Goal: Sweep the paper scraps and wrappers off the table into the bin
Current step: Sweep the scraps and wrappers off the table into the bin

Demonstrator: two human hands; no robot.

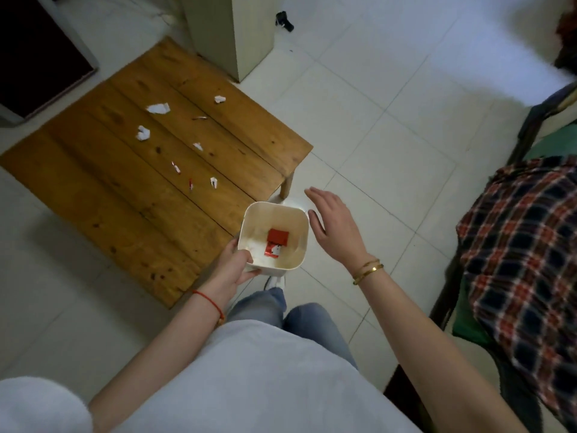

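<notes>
A low wooden table (93, 182) carries several white paper scraps (143, 133) and thin red-and-white wrappers (175, 167) scattered over its middle. My left hand (232, 265) grips the near-left corner of a small white bin (298, 220), held at the table's near right edge. Inside the bin lie a red wrapper (278, 237) and some white paper. My right hand (332, 228) hovers open just right of the bin, fingers spread, touching nothing.
A cream cabinet (237, 32) stands at the table's far end, and a dark panel (34, 51) lies at the far left. A chair with a plaid cloth (524, 245) is on the right. White tiled floor (390, 135) surrounds the table.
</notes>
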